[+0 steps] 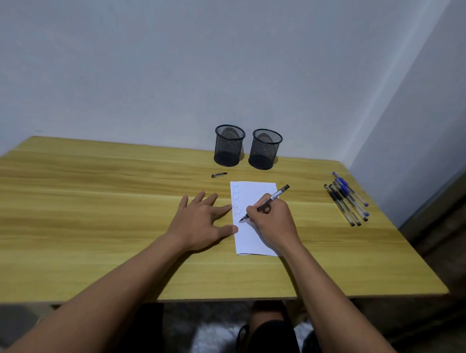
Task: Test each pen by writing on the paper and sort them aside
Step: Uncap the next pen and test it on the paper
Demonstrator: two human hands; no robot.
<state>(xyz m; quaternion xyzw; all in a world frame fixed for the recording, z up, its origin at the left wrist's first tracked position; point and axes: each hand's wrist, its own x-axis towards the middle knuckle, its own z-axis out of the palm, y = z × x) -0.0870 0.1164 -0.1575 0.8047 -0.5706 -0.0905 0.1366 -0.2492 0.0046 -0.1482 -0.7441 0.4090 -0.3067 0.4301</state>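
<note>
A white sheet of paper (255,193) lies on the wooden table (93,211), with several scribbled lines down its left side. My right hand (274,220) grips a black pen (274,196), its tip touching the paper below the scribbles. My left hand (201,220) lies flat with fingers spread, fingertips and thumb pressing the paper's left edge. A black pen cap (219,175) lies loose on the table beyond the paper. Several capped pens (347,200), black and blue, lie side by side at the right of the table.
Two black mesh pen cups (229,145) (265,149) stand side by side at the back of the table by the wall; both look empty. A wall corner rises at the right. My knees show below the table's front edge.
</note>
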